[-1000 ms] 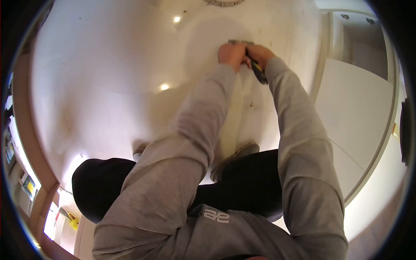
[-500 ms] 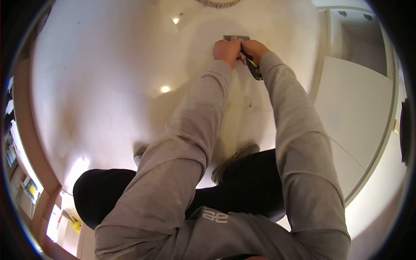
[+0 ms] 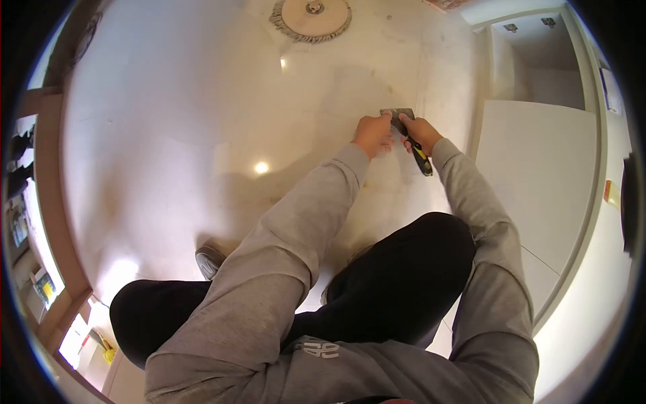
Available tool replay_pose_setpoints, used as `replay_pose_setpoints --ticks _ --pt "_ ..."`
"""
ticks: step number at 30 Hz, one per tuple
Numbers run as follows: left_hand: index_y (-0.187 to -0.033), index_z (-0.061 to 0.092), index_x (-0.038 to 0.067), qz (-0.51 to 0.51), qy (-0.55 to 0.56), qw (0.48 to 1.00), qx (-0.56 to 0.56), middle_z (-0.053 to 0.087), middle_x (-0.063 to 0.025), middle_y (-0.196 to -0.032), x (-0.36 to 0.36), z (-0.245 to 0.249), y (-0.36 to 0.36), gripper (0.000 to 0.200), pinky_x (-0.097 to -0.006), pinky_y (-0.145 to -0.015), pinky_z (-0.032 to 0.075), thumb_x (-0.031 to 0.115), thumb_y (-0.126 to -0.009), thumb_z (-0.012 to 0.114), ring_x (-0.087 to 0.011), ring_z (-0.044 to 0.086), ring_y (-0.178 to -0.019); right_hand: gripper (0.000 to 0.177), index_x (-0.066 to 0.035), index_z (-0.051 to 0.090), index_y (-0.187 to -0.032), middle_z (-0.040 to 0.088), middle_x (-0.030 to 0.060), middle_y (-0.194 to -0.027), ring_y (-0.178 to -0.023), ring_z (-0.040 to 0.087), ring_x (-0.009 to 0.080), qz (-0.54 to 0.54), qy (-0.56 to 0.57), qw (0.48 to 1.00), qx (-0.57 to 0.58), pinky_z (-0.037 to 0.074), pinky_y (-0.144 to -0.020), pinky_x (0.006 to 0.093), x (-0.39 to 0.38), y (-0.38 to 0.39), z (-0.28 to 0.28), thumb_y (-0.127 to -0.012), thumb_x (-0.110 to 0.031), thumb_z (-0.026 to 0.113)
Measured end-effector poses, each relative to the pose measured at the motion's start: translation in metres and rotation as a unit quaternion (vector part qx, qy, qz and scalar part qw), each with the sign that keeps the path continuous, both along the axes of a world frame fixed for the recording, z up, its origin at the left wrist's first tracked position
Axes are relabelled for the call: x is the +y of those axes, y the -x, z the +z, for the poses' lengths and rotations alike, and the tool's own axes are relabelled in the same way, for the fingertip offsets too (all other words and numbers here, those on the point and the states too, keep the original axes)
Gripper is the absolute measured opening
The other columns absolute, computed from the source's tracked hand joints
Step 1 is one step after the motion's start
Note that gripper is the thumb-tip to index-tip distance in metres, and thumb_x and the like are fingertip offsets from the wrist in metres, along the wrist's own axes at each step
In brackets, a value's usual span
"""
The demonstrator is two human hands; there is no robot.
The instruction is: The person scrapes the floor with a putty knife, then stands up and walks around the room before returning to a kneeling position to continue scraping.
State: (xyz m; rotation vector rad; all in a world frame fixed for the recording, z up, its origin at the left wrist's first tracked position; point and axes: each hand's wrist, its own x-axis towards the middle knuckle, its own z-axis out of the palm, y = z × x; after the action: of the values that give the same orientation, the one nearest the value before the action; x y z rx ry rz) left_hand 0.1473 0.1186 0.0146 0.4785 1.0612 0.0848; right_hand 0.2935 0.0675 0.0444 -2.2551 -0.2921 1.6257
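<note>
Nearest the camera, a grey fleece sweatshirt [image 3: 282, 363] with a small white logo filled the lower frame, its two soft, creased sleeves reaching forward. Under them were bent legs in matte black trousers [image 3: 397, 276], and the rounded toe of a grey shoe [image 3: 210, 259] sat flat on the floor by the left sleeve.

Farther out, both hands met on a scraper [image 3: 422, 160]. The right hand [image 3: 420, 131] was wrapped closed round the upper part of its handle, so the slim black-and-yellow grip stuck out below the wrist toward the person. The left hand [image 3: 373, 135] lay just beside it with curled fingers against the tool's head; whether it gripped or only pressed was not clear. The flat, dull-grey metal blade [image 3: 398, 113], wide and roughly rectangular, showed beyond the knuckles and lay against the floor. The tool's long axis ran from near right to far left, blade end pointing away from the person.

The floor [image 3: 168, 135] was pale, glossy stone showing lamp reflections and faint scuffs. At its far edge lay a round, fringed buffing pad [image 3: 311, 17] with a metal hub.
</note>
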Motion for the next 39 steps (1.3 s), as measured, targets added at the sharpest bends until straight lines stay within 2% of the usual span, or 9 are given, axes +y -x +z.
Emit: replay_pose_setpoints --ticks 6,12,14,15,19,22,34,36,39 --pt "-0.092 0.057 -0.002 0.157 0.003 0.987 -0.024 0.056 -0.0137 -0.065 0.001 -0.015 -0.039 0.038 -0.0408 -0.046 0.049 0.033 -0.100 0.046 -0.0248 0.054 -0.046 0.045 0.002 0.057 -0.074 0.061 0.0153 -0.062 -0.045 0.057 0.0211 0.030 -0.091 0.994 0.049 0.045 -0.039 0.0364 0.025 -0.003 -0.014 -0.098 -0.036 0.051" --pt "-0.090 0.053 -0.006 0.172 -0.050 0.984 -0.015 0.055 -0.0166 -0.065 0.015 -0.017 -0.059 0.032 -0.0419 -0.042 0.045 0.024 -0.100 0.045 -0.0269 0.052 -0.044 0.043 0.005 0.062 -0.081 0.062 0.0171 -0.065 -0.045 0.057 0.0253 0.030 -0.071 0.995 0.061 0.046 -0.042 0.0405 0.046 -0.027 -0.044 -0.098 -0.032 0.048" --pt "-0.089 0.054 -0.007 0.149 -0.088 0.985 0.027 0.057 -0.0167 -0.066 0.011 -0.016 -0.055 0.033 -0.0416 -0.041 0.044 0.024 -0.099 0.046 -0.0263 0.052 -0.044 0.044 0.006 0.063 -0.084 0.064 0.0190 -0.069 -0.054 0.062 0.0281 0.191 -0.163 0.966 -0.057 0.049 -0.049 0.0400 0.039 -0.022 -0.056 -0.098 -0.032 0.047" --pt "-0.085 0.055 -0.006 0.175 -0.080 0.979 0.060 0.058 -0.0163 -0.066 0.005 -0.008 -0.053 0.033 -0.0408 -0.041 0.044 0.023 -0.098 0.047 -0.0259 0.052 -0.043 0.044 0.005 0.061 -0.083 0.066 0.0204 -0.074 -0.069 0.067 0.0282 0.091 -0.089 0.990 -0.064 0.052 -0.059 0.0351 0.035 -0.013 -0.046 -0.098 -0.032 0.046" --pt "-0.086 0.056 -0.006 0.153 -0.122 0.980 0.030 0.058 -0.0146 -0.065 0.015 -0.018 -0.059 0.032 -0.0394 -0.041 0.044 0.023 -0.097 0.047 -0.0253 0.052 -0.043 0.044 0.006 0.060 -0.080 0.066 0.0198 -0.072 -0.069 0.067 0.0279 0.042 -0.101 0.992 0.055 0.052 -0.058 0.0349 0.033 -0.014 -0.034 -0.098 -0.033 0.048" --pt "-0.088 0.058 -0.006 0.181 -0.046 0.982 0.007 0.058 -0.0139 -0.064 0.005 -0.009 -0.056 0.032 -0.0388 -0.042 0.045 0.023 -0.097 0.047 -0.0251 0.052 -0.043 0.036 0.004 0.058 -0.088 0.060 0.0152 -0.062 -0.043 0.054 0.0227 0.012 -0.071 0.990 0.118 0.044 -0.040 0.0377 0.039 -0.020 -0.021 -0.098 -0.030 0.049" --pt "-0.085 0.057 -0.003 0.191 -0.037 0.980 0.032 0.057 -0.0129 -0.063 0.006 -0.015 -0.041 0.030 -0.0369 -0.043 0.044 0.025 -0.096 0.052 -0.0232 0.055 -0.046 0.043 0.003 0.057 -0.072 0.060 0.0172 -0.060 -0.040 0.053 0.0235 0.064 -0.096 0.993 -0.003 0.043 -0.039 0.0402 0.036 -0.006 -0.038 -0.098 -0.031 0.048" --pt "-0.084 0.057 -0.002 0.092 -0.152 0.981 0.078 0.057 -0.0112 -0.062 0.013 -0.033 -0.039 0.030 -0.0360 -0.042 0.043 0.025 -0.096 0.051 -0.0224 0.055 -0.047 0.042 0.004 0.057 -0.073 0.061 0.0174 -0.062 -0.047 0.059 0.0258 0.012 -0.132 0.989 0.063 0.047 -0.045 0.0419 0.037 -0.001 -0.031 -0.096 -0.030 0.050" --pt "-0.084 0.056 -0.001 0.144 -0.093 0.982 0.086 0.057 -0.0097 -0.063 0.038 0.001 -0.042 0.033 -0.0354 -0.042 0.042 0.028 -0.098 0.052 -0.0214 0.054 -0.046 0.046 0.006 0.059 -0.074 0.064 0.0219 -0.069 -0.064 0.065 0.0347 0.086 -0.162 0.983 -0.031 0.051 -0.059 0.0448 0.063 -0.009 -0.074 -0.095 -0.033 0.048"
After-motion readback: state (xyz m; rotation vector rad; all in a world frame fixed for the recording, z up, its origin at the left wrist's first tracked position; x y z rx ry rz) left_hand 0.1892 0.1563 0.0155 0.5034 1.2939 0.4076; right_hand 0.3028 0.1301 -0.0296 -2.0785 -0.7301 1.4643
